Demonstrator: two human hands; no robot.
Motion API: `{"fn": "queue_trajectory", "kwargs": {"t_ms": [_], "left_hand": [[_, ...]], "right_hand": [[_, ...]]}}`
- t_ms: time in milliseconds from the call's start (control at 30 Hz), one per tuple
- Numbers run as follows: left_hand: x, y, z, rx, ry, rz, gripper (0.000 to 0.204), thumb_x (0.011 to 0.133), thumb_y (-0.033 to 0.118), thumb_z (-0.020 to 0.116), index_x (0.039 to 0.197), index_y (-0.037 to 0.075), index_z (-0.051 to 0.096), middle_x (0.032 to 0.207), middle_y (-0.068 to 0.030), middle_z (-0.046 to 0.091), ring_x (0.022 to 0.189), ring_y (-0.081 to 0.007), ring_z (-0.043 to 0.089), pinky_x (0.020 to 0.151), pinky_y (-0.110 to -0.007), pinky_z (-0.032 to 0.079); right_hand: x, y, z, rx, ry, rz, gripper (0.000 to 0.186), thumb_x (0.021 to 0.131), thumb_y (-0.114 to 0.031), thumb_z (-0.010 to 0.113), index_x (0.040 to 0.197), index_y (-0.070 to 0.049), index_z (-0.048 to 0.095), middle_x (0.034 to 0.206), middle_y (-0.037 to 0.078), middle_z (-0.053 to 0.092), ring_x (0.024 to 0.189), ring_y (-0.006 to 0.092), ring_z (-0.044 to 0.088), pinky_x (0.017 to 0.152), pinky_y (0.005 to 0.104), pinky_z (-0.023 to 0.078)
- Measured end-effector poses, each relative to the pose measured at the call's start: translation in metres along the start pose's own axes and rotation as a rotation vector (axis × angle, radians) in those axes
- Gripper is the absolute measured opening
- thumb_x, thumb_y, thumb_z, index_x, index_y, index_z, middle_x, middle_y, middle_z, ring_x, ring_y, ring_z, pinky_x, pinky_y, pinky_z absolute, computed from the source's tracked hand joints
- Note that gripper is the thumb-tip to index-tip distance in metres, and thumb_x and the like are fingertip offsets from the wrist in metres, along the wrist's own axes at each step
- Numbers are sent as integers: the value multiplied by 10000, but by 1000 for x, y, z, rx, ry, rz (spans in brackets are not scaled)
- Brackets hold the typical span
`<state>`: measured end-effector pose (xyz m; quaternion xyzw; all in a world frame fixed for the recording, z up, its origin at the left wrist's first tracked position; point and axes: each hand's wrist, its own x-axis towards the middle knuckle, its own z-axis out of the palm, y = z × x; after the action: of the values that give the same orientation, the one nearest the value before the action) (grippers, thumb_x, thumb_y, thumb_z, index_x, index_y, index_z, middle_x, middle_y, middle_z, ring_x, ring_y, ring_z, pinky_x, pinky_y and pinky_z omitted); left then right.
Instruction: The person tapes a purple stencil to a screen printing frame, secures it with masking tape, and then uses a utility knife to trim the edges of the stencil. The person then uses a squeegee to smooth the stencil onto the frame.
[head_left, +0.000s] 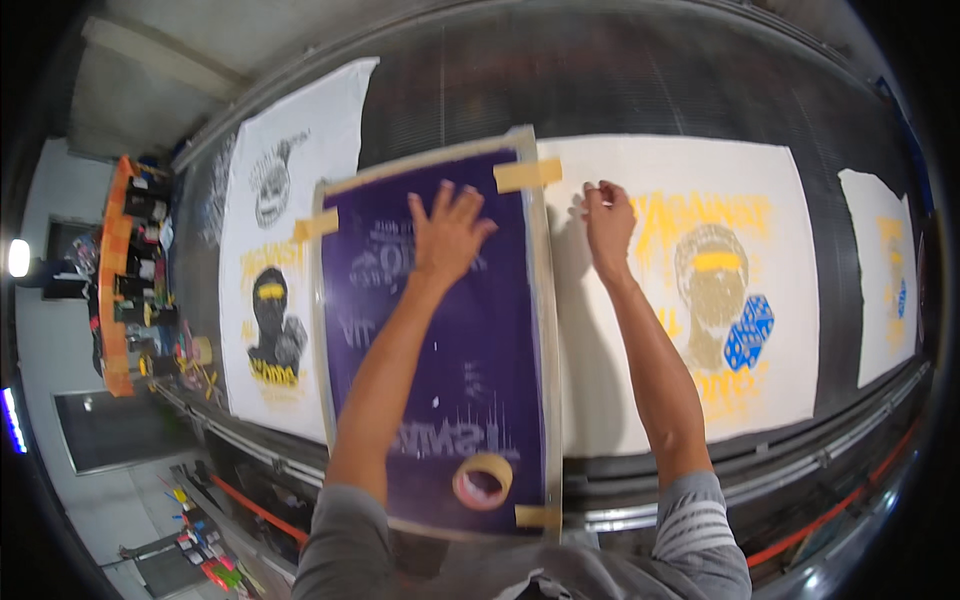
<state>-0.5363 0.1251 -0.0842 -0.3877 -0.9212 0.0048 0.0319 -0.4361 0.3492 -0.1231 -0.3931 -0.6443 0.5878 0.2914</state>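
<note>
My left hand (447, 235) lies with fingers spread on a purple mesh screen (360, 205) in a pale frame, which overlaps the left side of a white printed fabric (590, 400). Strips of beige tape (527, 175) are stuck near the frame's corners, and a tape roll (463, 475) lies flat on the screen's lower part. My right hand (610, 225) is over the fabric just right of the screen, fingertips pinched; whatever they hold, if anything, is too small to make out. That fabric shows a yellow, grey and blue head-and-dice print (715, 285).
The dark platen (600, 70) carries another printed white fabric (310, 120) at left and a smaller one (870, 340) at right. Metal rails (640, 515) run along the near edge. An orange shelf (118, 250) with containers and tools stands beyond the platen's left end.
</note>
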Motion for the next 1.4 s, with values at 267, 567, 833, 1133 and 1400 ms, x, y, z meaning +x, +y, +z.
{"fn": "queue_trajectory", "kwargs": {"t_ms": [267, 567, 833, 1133, 1400], "left_hand": [[-219, -98, -18, -507, 516, -445, 369, 941, 357, 655, 1069, 20, 731, 1144, -181, 703, 1179, -401, 590, 1030, -534, 412], [-417, 11, -90, -1286, 327, -670, 250, 897, 187, 718, 1035, -21, 721, 1021, -174, 730, 977, -287, 702, 889, -360, 518], [-454, 76, -106, -935, 476, -367, 473, 819, 204, 773, 1217, -12, 638, 1196, -169, 652, 1103, -364, 606, 941, -402, 486], [-456, 13, -130, -1547, 311, -766, 174, 819, 103, 776, 882, -56, 744, 711, 4, 658, 622, -65, 524, 581, -245, 408], [-465, 28, -148, -1413, 573, -756, 153, 839, 91, 751, 924, -35, 738, 832, -69, 701, 753, -135, 613, 687, -264, 464]], "right_hand": [[-306, -60, -142, -239, -929, -670, 425, 698, -193, 857, 1053, -51, 672, 1054, 102, 667, 971, 317, 654, 796, 388, 538], [-375, -36, -145, -831, -1008, -1120, 251, 727, -76, 758, 967, -50, 686, 1011, 58, 669, 1086, 288, 566, 838, 425, 440], [-452, -82, -106, -690, -826, -898, 204, 738, -63, 718, 934, -53, 662, 842, 107, 680, 835, 317, 639, 766, 452, 424], [-432, -143, -93, -894, -945, -256, 325, 871, -331, 696, 873, -7, 722, 611, 183, 607, 578, 352, 623, 565, 423, 478], [-436, -119, -93, -525, -710, -257, 428, 939, -338, 598, 780, 57, 641, 602, 183, 571, 526, 254, 519, 545, 390, 417]]}}
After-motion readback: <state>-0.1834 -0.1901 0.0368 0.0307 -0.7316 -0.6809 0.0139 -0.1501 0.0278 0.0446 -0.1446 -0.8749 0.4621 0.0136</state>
